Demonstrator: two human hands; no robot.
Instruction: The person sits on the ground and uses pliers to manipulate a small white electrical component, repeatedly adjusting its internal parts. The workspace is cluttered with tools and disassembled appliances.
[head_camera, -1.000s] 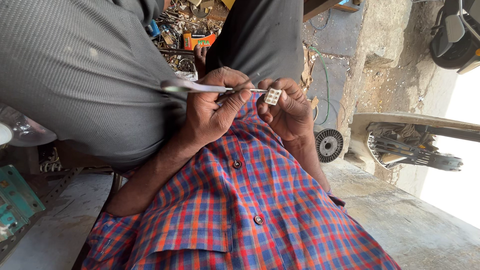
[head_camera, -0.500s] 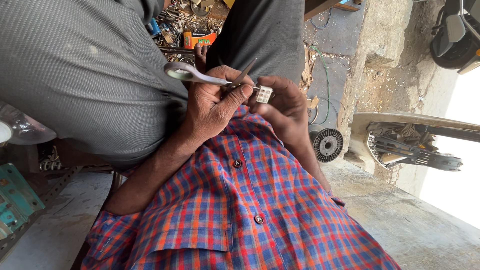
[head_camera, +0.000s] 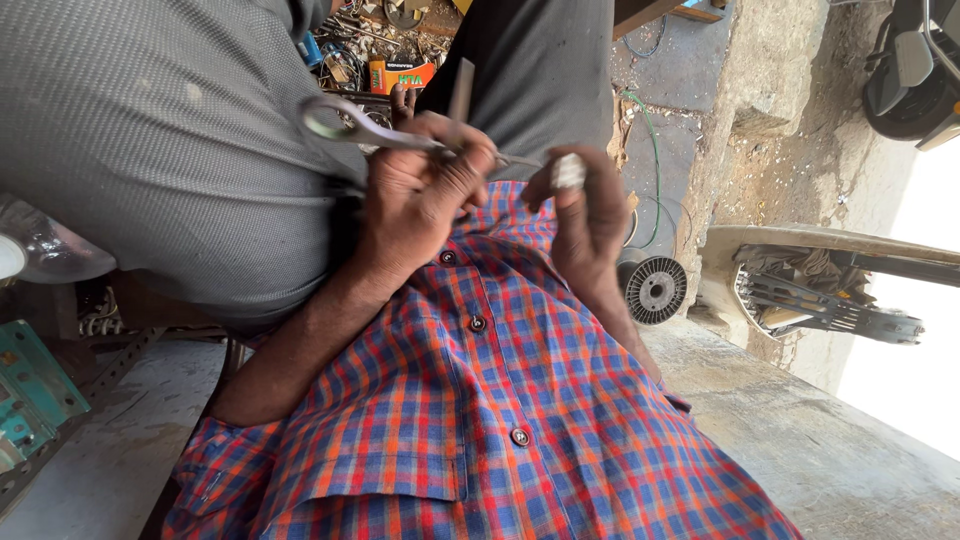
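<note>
The head view is filled mostly by a grey-trousered lap (head_camera: 150, 150) above and to the left of both hands, and by a checked shirt in red, blue and orange (head_camera: 500, 420) directly below them, buttoned down its middle. A grey concrete slab (head_camera: 820, 440) is seen to the lower right of the hands, and a rough masonry wall (head_camera: 760, 100) stands to their upper right. Beyond the right hand, a dark metal frame part (head_camera: 830, 295) is laid across the slab's edge, and a round wire spool (head_camera: 655, 290) is placed just below and to the right of that hand. Above the hands, between the legs, a heap of scrap metal and small parts (head_camera: 370, 50) is seen on the floor, with an orange box (head_camera: 405, 75) among it. A teal metal piece (head_camera: 30, 390) is set far to the lower left. The left hand (head_camera: 420, 195) is closed in a tight grip around a pair of scissors-like metal snips (head_camera: 350, 125), whose ring handle juts out up and to the left of the fist while the thin tip is pointed right, toward the other hand. The right hand (head_camera: 585, 215) is held just beside it, with a narrow fingertip grip pinched on a small pale component (head_camera: 568, 170); the snip tip reaches close to this piece, but contact cannot be told.
</note>
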